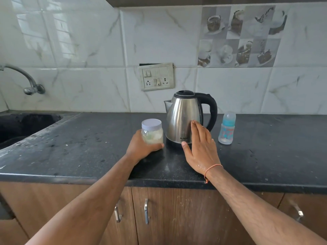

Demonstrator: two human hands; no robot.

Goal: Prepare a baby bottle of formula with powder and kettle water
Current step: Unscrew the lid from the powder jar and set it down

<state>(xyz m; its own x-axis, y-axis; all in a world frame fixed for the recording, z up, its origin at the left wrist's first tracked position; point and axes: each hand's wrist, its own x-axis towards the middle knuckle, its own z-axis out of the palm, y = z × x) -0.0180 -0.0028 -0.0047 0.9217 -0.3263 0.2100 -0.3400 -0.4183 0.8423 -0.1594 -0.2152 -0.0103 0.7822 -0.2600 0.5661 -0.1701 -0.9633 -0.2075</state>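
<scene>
On the dark surface [88, 138], a lidded powder jar [152, 132] is held by the left hand [143, 147], fingers curled round its base. The right hand [201, 149] is laid flat, fingers straight, against the kettle [184, 117]; nothing is gripped there. The baby bottle [227, 128] stands capped, just right of the kettle.

Risks: a burn if the kettle wall is hot; the bottle knocked over when the handle is reached. The right wrist looks wet, so slip is possible.

Kettle fill level, its base and powder quantity cannot be made out.

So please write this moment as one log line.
left hand: holds powder jar | right hand: flat on kettle | baby bottle: capped
</scene>
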